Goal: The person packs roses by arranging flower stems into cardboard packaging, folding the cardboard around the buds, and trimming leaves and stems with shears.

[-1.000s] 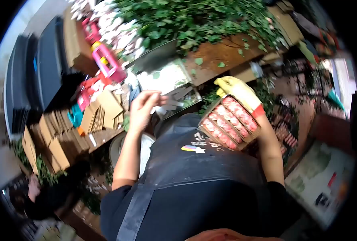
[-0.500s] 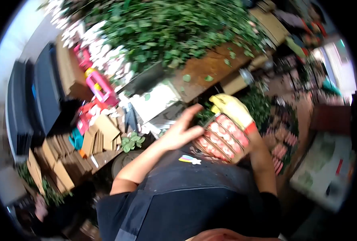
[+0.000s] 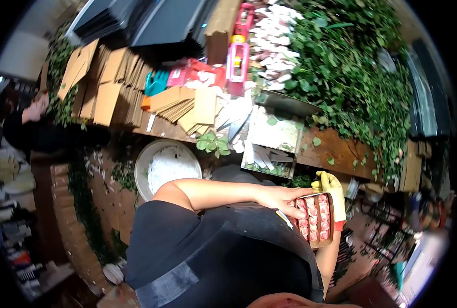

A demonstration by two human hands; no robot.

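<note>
A bunch of pink roses (image 3: 313, 218), set in rows between cardboard strips, is held against the front of my dark apron. My right hand (image 3: 331, 190), in a yellow glove with a red cuff, is wrapped round its far right side. My bare left hand (image 3: 285, 199) reaches across my body and rests on the bunch's left edge, thumb apart from the fingers. Just beyond the hands is a metal-edged stand (image 3: 274, 128) with cut stems in its lower part.
Green foliage (image 3: 351, 77) covers the wooden table (image 3: 336, 152). Folded cardboard pieces (image 3: 174, 102), a pink tool (image 3: 237, 66) and pale wrapped bundles (image 3: 274, 46) lie on it. Below stands a round white bin (image 3: 142, 169). Another person (image 3: 33, 110) is at the far left.
The view has swung round, so the table stretches across the top. My left hand has moved over to the rose bunch and now touches it; my right hand still holds it.
</note>
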